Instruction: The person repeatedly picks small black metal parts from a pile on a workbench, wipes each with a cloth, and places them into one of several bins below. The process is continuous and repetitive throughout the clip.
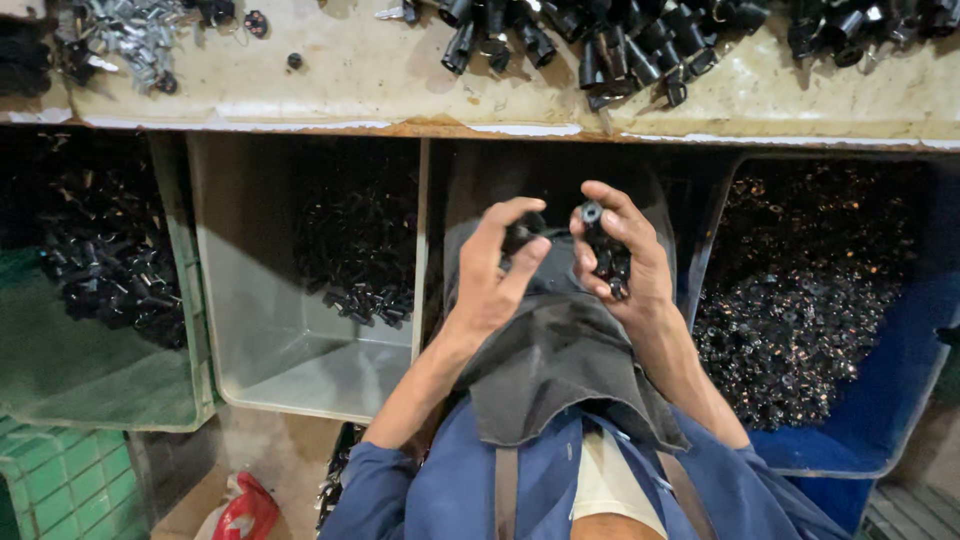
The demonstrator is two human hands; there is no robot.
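A: Head view, biggest first. I see a worn pale bench top (pixel 350 85) across the upper edge, with black tubular parts (pixel 620 45) heaped on its right half and a pile of small silvery metal bits (pixel 130 35) at its left end.

B: Below the bench?

A: A row of bins. Green crate (pixel 60 370) far left holding black parts, a grey tub (pixel 290 350) next to it with a smaller heap at the back, and a blue bin (pixel 900 380) on the right full of small dark ring-like pieces (pixel 800 320).

B: Lap?

A: I see a dark cloth (pixel 560 370) spread over it, between the grey tub and the blue bin, blue sleeves either side.

B: Hands?

A: Both raised above the cloth, close together. Left hand (pixel 490 275) pinches a small black part (pixel 520 233) between thumb and fingertips. Right hand (pixel 625 265) is closed around a bunch of black cylindrical pieces (pixel 607 255), one poking up at the fingertips.

B: Are the two touching?

A: I can't tell, too dark there.

B: Smallest?

A: A red-and-white bag (pixel 245 510) lies on the floor, lower left.
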